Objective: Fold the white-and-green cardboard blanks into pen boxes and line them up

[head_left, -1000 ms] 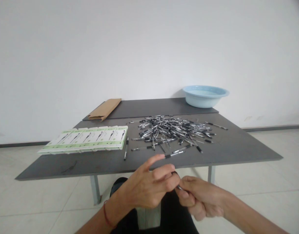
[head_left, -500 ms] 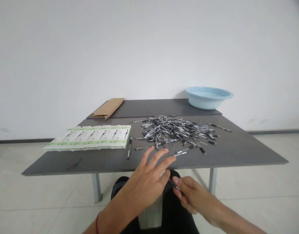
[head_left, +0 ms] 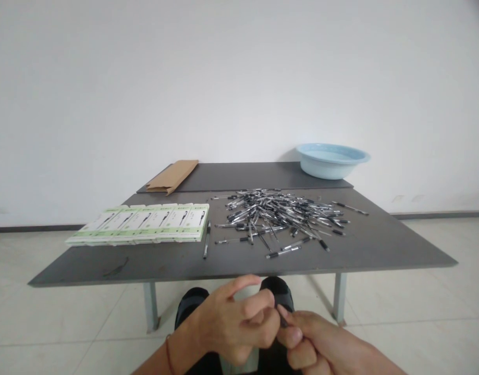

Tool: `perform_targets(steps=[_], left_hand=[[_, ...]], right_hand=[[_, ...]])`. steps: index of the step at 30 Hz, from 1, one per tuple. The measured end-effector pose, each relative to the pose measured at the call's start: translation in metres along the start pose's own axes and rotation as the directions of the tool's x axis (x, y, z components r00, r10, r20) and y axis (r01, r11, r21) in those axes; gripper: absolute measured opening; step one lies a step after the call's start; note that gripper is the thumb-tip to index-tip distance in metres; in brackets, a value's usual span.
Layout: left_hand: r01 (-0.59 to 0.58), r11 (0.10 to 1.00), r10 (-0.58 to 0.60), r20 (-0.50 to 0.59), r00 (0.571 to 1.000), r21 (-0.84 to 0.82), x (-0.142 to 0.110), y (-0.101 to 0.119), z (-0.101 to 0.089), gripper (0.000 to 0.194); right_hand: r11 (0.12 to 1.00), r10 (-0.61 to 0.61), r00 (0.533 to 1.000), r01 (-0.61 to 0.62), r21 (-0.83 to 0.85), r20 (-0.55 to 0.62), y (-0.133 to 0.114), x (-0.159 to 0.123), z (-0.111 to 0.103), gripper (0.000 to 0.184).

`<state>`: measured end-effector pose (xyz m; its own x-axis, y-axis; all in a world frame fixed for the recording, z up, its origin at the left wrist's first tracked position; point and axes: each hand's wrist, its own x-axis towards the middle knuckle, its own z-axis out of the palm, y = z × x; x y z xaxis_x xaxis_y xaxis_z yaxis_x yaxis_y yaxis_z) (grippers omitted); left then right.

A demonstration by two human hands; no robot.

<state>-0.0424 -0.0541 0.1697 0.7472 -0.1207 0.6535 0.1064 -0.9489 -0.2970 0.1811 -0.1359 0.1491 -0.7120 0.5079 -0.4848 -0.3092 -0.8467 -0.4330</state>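
Note:
My right hand (head_left: pixel 319 341) is closed around a slim dark pen (head_left: pixel 282 321), most of it hidden by the fingers. My left hand (head_left: pixel 239 325) meets it from the other side, its lower fingers curled in at the pen's end and its index finger raised in an arc. Both hands are low over my lap, in front of the table edge. Beyond them on the table spreads a loose heap of clear pens with black grips (head_left: pixel 278 213). One pen (head_left: pixel 283 252) lies at the heap's near side, and another pen (head_left: pixel 207 240) is by itself to the left.
Several white and green pen boxes (head_left: pixel 145 221) lie in a row on the left of the dark table (head_left: pixel 341 260). Behind them is a flat brown paper bag (head_left: pixel 174 176). A light blue basin (head_left: pixel 329 166) stands at the back right, near the wall.
Both hands have come down and closer to me. The spread fingers of my left hand have curled in at the pen. The near pen on the table is now uncovered.

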Motion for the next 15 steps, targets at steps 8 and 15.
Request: perform_targets(steps=[8, 15], left_hand=[[0.178, 0.982, -0.172, -0.089, 0.981, 0.068, 0.004, -0.001, 0.005, 0.021], [0.242, 0.96, -0.256, 0.092, 0.962, 0.141, 0.007, -0.002, 0.011, 0.023]], right_hand=[[0.903, -0.389, 0.908, 0.342, -0.26, -0.157, 0.011, 0.011, 0.007, 0.06], [0.162, -0.859, 0.508, 0.141, -0.977, -0.069, 0.012, 0.009, -0.013, 0.029]])
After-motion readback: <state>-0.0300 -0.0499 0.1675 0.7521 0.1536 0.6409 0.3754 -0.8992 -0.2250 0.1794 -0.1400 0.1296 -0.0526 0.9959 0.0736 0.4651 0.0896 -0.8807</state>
